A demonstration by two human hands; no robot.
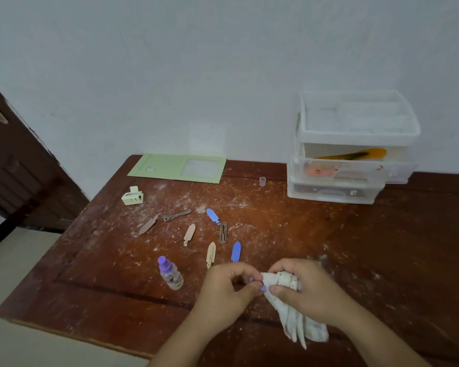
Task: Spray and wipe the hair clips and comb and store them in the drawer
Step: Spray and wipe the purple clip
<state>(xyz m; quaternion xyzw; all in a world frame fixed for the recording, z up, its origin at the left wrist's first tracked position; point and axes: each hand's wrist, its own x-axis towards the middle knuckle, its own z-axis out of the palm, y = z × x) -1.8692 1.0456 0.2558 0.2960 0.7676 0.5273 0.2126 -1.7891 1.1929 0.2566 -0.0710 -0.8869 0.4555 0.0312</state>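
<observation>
Head view: left hand [223, 286] pinches a purple hair clip [263, 288]; right hand [306, 290] grip holds the white cloth [284, 280] around it above the bench [329, 247].

Scuffed brown wooden table [329, 247] against pale wall [196, 62], dark door [16, 165] left.

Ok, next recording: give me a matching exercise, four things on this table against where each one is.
Things:
1. spray bottle
2. claw clip
3. cloth
4. green folder

Places:
A. held in the right hand
B. far edge of the table, against the wall
C. standing just left of the left hand
D. far left, alone, near the folder's corner

Pairs: 1-C, 2-D, 3-A, 4-B
</observation>
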